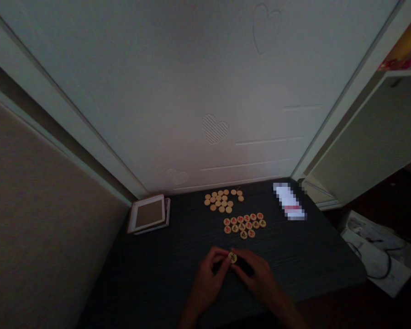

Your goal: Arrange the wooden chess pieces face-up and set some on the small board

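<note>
Between my two hands is one round wooden Chinese chess piece [233, 258] with a dark character on its upper face. My left hand [208, 274] pinches it with thumb and fingers from the left. From the right, the fingertips of my right hand [255, 272] close on its other edge. Beyond my hands lie face-up Chinese chess pieces [241, 226] in rows, with red or dark characters. Farther back sits a loose group of pieces [218, 204] with plain faces upward.
The dark tabletop [150, 269] meets a pale panel [215, 91] with embossed hearts. At the back left rests an open box [147, 214]. A blurred white item [289, 201] lies at the back right. A white bag [376, 251] stands beyond the table's right edge.
</note>
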Available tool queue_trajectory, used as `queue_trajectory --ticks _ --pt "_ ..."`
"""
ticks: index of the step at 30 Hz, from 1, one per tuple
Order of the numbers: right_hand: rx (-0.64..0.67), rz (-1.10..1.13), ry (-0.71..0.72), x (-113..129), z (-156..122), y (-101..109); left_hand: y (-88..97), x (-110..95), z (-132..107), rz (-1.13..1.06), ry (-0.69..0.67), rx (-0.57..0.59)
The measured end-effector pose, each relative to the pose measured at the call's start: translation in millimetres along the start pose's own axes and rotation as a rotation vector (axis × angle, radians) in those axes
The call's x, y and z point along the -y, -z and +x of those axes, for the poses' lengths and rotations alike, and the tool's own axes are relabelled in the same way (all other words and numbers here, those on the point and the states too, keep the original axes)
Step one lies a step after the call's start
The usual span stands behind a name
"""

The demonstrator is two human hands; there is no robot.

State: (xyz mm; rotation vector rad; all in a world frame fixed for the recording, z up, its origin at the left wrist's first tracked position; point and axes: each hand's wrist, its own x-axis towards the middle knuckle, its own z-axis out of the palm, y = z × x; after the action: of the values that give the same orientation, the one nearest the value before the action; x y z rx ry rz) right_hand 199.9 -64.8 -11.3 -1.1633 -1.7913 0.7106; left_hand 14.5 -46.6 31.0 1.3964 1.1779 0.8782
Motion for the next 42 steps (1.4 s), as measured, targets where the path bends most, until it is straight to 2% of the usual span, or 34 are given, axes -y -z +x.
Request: queue_trajectory --ticks 10,20,24,28,35,42 --pt "0.013 0.033 -0.081 -2.6 -1.1 -0.2 -0.2 -2.7 0.9 -0.021 0.027 0.021" --pt "-0.058 0.052 -0.008 6.0 8.2 6.3 1.2 -0.6 0.5 -0.006 0.027 0.008" --pt "-0.022 0.054 -0.006 8.5 10.5 9.5 0.6 1.9 1.7 -0.015 0.0 -0.019" --pt "0.017 0.06 -0.024 7.6 10.2 10.2 1.1 3.4 1.8 -0.021 -0.003 0.004" --pt "-0.022 0.092 -0.083 7.0 8.4 8.7 1.0 -2.0 1.6 -0.013 0.023 -0.001" --pt "0.017 0.146 -0.112 11.9 11.6 12.2 2.3 1.3 0.3 -0.067 0.031 0.03"
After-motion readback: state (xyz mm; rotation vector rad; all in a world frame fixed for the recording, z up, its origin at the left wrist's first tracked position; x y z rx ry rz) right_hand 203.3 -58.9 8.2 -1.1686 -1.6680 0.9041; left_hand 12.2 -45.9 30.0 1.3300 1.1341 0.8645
